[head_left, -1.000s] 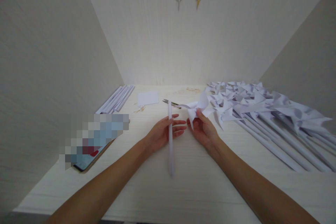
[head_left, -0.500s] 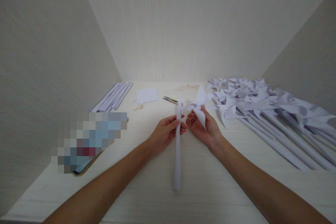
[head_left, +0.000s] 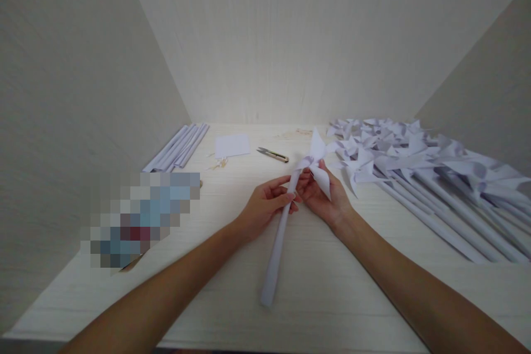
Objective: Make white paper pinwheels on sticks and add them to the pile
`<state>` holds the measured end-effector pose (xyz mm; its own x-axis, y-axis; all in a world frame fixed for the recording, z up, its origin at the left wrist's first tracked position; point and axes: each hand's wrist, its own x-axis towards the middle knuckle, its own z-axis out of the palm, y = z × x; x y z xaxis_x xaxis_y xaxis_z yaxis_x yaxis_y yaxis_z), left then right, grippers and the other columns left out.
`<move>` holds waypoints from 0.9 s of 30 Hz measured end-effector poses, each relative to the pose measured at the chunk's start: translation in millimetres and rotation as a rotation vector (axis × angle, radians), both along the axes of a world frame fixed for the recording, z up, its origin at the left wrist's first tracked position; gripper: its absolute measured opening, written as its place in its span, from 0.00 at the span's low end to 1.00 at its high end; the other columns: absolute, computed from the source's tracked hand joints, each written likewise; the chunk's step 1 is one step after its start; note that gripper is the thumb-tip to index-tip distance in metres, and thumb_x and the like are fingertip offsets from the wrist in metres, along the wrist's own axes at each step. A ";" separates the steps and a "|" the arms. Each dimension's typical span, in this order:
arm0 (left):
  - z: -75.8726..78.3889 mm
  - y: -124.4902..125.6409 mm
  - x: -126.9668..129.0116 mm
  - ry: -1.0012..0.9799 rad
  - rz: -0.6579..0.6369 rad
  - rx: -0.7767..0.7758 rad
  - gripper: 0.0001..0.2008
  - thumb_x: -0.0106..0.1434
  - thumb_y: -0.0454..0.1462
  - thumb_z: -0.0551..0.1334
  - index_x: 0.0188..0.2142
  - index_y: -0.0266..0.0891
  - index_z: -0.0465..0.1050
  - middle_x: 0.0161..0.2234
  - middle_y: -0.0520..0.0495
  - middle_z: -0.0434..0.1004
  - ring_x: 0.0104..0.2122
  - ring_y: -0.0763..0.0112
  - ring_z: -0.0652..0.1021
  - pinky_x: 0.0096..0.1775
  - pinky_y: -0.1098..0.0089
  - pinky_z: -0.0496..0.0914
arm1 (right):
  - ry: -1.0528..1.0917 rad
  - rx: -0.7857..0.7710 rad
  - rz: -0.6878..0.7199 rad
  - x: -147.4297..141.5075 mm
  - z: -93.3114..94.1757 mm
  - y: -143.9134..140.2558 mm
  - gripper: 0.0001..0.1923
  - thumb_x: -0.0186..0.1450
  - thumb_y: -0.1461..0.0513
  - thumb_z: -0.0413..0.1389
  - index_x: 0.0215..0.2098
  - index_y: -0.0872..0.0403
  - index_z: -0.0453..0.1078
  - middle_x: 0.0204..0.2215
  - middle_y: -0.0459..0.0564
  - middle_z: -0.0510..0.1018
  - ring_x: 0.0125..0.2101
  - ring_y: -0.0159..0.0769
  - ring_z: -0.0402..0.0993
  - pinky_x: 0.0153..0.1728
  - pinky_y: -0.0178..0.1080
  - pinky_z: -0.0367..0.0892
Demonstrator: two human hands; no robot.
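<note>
Between the thumb and fingers of my left hand is a rolled white paper tube, slanting with its lower end toward me. My right hand holds a white paper pinwheel by its middle, palm turned up. The tube's top end now meets the pinwheel's left blade; whether the two are joined cannot be seen, since fingers and blades cover the spot. Thread snips lie on the table just beyond my hands.
Several paper pinwheels on tubes are piled at the right. Rolled paper tubes lie at the back left, near a stack of white paper squares and small pale sticks. A blurred-out object rests at the left.
My left hand has moved slightly right, bringing the tube's top against the pinwheel. The tube has gone from nearly straight to slanted. My right hand stays almost in place.
</note>
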<state>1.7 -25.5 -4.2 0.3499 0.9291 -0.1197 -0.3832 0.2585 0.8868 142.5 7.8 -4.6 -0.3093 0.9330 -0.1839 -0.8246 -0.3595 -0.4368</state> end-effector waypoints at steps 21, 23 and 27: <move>-1.3 1.1 0.2 0.115 0.097 0.134 0.24 0.45 0.33 0.67 0.45 0.37 0.72 0.23 0.53 0.73 0.22 0.79 0.70 0.30 0.73 0.64 | -0.209 0.038 -0.076 -6.0 1.3 0.4 0.05 0.56 0.63 0.58 0.24 0.56 0.69 0.19 0.44 0.75 0.18 0.26 0.69 0.20 0.28 0.67; -1.0 1.2 0.4 0.135 0.107 0.141 0.24 0.45 0.32 0.67 0.45 0.37 0.72 0.22 0.54 0.72 0.22 0.79 0.70 0.30 0.73 0.64 | -0.209 0.033 -0.086 -6.0 0.2 1.0 0.05 0.55 0.63 0.59 0.24 0.56 0.69 0.18 0.43 0.75 0.18 0.26 0.69 0.20 0.27 0.67; -1.4 1.7 0.0 0.160 0.114 0.147 0.24 0.45 0.32 0.67 0.44 0.37 0.73 0.21 0.55 0.71 0.21 0.80 0.69 0.29 0.73 0.64 | -0.234 0.022 -0.112 -6.6 -0.8 2.1 0.06 0.53 0.63 0.61 0.23 0.57 0.68 0.18 0.44 0.75 0.19 0.25 0.69 0.21 0.27 0.66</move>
